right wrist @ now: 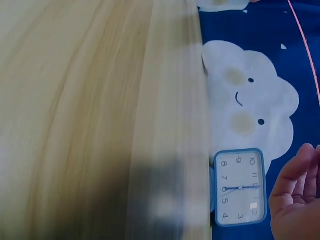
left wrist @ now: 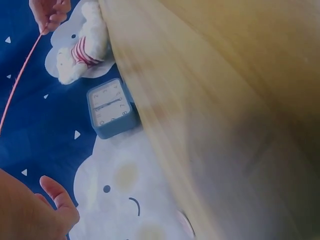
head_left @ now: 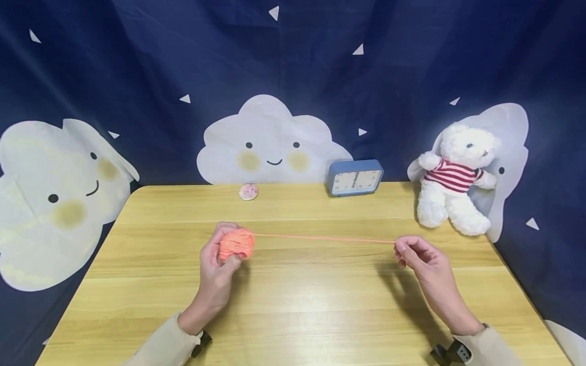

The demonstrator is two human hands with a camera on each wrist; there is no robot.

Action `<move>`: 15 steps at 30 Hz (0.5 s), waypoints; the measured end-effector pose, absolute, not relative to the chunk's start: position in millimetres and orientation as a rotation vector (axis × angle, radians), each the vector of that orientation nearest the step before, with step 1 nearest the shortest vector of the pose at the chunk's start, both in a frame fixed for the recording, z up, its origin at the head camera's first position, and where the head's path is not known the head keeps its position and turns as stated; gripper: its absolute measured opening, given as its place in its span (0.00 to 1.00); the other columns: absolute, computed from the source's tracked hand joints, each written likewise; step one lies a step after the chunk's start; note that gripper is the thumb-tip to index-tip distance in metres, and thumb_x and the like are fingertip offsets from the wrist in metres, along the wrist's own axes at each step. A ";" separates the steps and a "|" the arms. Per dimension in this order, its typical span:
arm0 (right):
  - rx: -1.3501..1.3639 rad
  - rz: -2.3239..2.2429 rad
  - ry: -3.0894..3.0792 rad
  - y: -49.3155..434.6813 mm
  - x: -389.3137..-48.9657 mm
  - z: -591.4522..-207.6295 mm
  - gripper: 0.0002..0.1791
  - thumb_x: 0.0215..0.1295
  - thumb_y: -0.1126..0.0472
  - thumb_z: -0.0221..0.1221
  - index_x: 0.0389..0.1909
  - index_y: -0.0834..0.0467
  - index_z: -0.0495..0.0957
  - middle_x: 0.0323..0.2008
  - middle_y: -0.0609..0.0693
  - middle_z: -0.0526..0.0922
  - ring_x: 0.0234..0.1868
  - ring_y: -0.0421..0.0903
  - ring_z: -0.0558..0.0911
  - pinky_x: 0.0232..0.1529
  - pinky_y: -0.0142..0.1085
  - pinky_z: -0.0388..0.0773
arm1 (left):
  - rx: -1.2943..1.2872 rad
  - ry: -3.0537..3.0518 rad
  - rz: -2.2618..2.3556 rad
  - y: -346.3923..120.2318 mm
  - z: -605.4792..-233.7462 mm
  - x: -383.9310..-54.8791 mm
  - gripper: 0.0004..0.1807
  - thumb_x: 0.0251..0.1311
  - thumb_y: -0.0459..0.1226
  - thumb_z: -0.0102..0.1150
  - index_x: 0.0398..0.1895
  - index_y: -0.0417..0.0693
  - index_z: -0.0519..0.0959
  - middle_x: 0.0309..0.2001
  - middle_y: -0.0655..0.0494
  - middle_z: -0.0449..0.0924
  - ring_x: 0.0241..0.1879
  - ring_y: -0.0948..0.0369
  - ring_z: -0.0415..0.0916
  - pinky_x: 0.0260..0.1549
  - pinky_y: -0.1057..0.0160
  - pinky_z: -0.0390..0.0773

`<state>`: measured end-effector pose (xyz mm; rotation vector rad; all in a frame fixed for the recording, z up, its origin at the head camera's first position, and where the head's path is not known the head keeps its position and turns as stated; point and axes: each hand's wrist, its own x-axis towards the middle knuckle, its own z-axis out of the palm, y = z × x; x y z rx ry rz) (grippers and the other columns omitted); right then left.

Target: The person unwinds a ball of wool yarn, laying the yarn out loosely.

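Note:
A ball of coral-orange yarn (head_left: pixel 237 244) is held in my left hand (head_left: pixel 217 269), thumb at its lower side and fingers behind it. From it a single strand of yarn (head_left: pixel 320 238) runs taut and nearly level to my right hand (head_left: pixel 426 264), which pinches it between thumb and fingertips. Both hands are raised over the wooden table, with shadows below them. In the left wrist view the strand (left wrist: pixel 19 77) rises to the right hand (left wrist: pixel 50 14), while the yarn ball is out of sight there. The right wrist view shows the strand (right wrist: pixel 306 45) past the right hand (right wrist: pixel 297 195).
On the wooden table (head_left: pixel 293 315), a blue clock (head_left: pixel 355 178) stands at the back edge. A small round pink patterned disc (head_left: pixel 248 191) lies left of it. A white teddy bear (head_left: pixel 458 178) in a striped shirt sits at the back right. A dark-blue cloud-print curtain (head_left: pixel 316 66) hangs behind.

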<state>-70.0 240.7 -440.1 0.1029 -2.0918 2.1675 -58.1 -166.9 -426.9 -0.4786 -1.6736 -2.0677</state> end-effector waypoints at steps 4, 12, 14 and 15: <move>0.116 2.147 -2.154 247.8 -72.6 -442.2 0.06 0.79 0.72 0.60 0.45 0.73 0.82 0.34 0.51 0.86 0.34 0.44 0.83 0.36 0.31 0.82 | -0.522 -1.599 -2.086 -168.3 -424.9 -58.7 0.19 0.46 0.16 0.45 0.44 0.23 0.76 0.45 0.44 0.77 0.45 0.54 0.75 0.44 0.69 0.78; 0.012 2.120 -2.238 268.8 -77.8 -447.1 0.06 0.79 0.69 0.62 0.44 0.60 0.88 0.34 0.48 0.87 0.33 0.42 0.82 0.35 0.29 0.80 | -0.491 -1.516 -2.209 -168.4 -425.0 -58.3 0.24 0.45 0.13 0.39 0.46 0.28 0.77 0.48 0.44 0.76 0.44 0.59 0.76 0.45 0.70 0.81; -0.010 2.105 -2.261 274.2 -79.2 -448.4 0.06 0.79 0.69 0.62 0.44 0.59 0.88 0.34 0.48 0.87 0.33 0.41 0.83 0.35 0.30 0.81 | -0.509 -1.502 -2.209 -169.0 -425.6 -59.0 0.24 0.46 0.14 0.40 0.46 0.28 0.77 0.48 0.44 0.77 0.44 0.59 0.76 0.45 0.70 0.81; -0.019 2.099 -2.273 276.9 -80.0 -449.1 0.07 0.79 0.68 0.62 0.44 0.57 0.88 0.34 0.48 0.88 0.33 0.41 0.83 0.35 0.30 0.81 | -0.522 -1.495 -2.204 -169.3 -426.0 -59.4 0.23 0.46 0.14 0.40 0.46 0.27 0.77 0.48 0.44 0.77 0.44 0.59 0.76 0.44 0.70 0.81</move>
